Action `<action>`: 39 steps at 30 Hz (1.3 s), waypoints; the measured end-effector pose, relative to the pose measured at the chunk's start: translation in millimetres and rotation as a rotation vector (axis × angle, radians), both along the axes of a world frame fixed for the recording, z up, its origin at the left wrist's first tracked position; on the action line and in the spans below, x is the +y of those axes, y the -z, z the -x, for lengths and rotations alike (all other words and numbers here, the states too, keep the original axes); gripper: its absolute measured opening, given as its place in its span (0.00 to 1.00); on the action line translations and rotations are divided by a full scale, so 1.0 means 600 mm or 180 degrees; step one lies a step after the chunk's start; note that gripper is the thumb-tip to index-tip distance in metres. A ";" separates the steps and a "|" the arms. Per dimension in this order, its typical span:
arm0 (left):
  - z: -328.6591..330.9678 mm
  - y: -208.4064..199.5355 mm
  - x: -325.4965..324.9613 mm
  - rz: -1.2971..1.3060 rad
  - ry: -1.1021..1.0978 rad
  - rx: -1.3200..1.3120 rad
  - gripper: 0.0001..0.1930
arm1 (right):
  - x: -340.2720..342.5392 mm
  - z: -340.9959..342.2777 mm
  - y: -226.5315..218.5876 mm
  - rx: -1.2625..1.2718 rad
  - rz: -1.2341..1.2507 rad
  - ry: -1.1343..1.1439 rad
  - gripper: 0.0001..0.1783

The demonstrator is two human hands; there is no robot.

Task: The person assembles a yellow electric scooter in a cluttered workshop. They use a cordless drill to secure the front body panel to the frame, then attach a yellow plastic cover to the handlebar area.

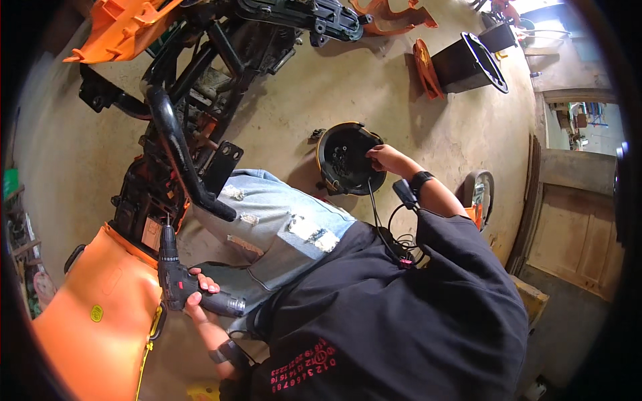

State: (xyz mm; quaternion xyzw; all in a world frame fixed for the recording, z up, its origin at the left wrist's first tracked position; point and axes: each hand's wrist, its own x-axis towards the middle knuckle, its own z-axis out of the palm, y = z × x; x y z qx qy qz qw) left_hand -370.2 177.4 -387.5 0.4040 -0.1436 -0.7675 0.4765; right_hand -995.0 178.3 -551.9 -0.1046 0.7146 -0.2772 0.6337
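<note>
My left hand (200, 299) is wrapped around the grip of a black cordless drill (177, 277). The drill's bit points away from me, toward the lower part of a black motorbike frame (167, 127), close to an orange body panel (107, 294). My right hand (388, 159) is at the right rim of a round black bowl (332, 182) with a yellowish edge. Its fingers are curled together; what they hold, if anything, is too small to make out. Small dark pieces, which look like screws, lie in the bowl's bottom (342, 160).
A black bent tube (175, 144) of the frame passes over my jeans (281, 220). Orange fairing parts (124, 30) are at the upper left. Beyond the bowl, a black box-like container (461, 63) and an orange piece (426, 70) lie on the floor. Cables (381, 227) cross near my waist.
</note>
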 end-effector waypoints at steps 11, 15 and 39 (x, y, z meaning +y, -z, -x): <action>-0.009 0.018 -0.007 -0.0197 0.0099 0.0106 0.31 | 0.064 -0.025 0.028 0.0218 -0.1966 -0.3573 0.14; -0.005 0.019 -0.008 -0.0240 0.0151 0.0004 0.31 | 0.144 -0.038 0.052 0.0861 -0.1722 -0.4158 0.15; 0.007 0.013 -0.011 -0.0549 -0.0072 -0.0063 0.30 | -0.047 -0.051 0.147 0.2847 -0.0468 -0.1827 0.13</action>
